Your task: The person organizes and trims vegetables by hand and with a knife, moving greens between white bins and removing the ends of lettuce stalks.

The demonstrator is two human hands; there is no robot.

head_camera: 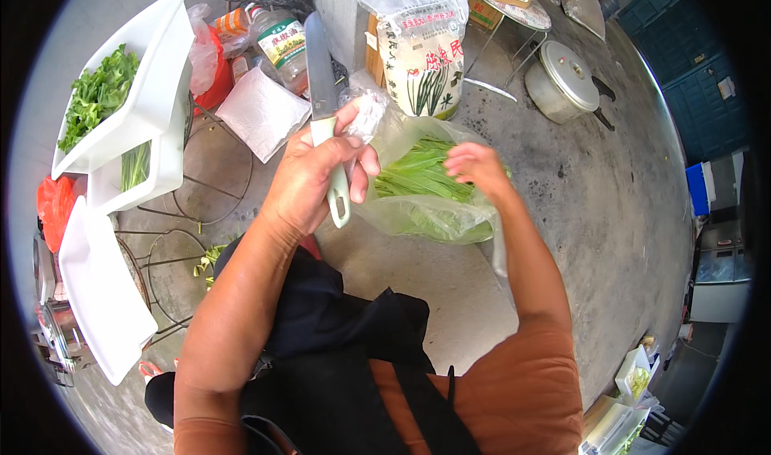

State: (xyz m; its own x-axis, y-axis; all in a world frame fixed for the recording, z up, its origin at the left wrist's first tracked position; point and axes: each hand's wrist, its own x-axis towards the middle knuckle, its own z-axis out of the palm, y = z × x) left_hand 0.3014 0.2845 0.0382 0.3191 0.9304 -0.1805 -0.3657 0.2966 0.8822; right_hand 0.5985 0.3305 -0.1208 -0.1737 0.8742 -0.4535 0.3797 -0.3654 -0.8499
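My left hand (pixel 313 169) grips a kitchen knife by its pale green handle (pixel 337 193). The steel blade (pixel 320 63) points up and away from me. Crumpled clear plastic (pixel 367 117) lies against the fingers of that hand; whether it belongs to the bag below cannot be told. Beneath both hands a translucent plastic bag (pixel 421 217) stands on the floor, its mouth spread. Long leafy green vegetables (pixel 421 160) fill it. Over its right side hovers my right hand (pixel 479 166), fingers loosely bent and slightly blurred, with nothing visible in it.
White plastic bins (pixel 162 93) at left hold greens (pixel 99 99), near wire stands (pixel 211 178). Ahead are a large oil bottle (pixel 282 45), a rice sack (pixel 421 51) and a small round table (pixel 518 9). A pressure cooker (pixel 563 81) sits right of them on concrete floor (pixel 602 214).
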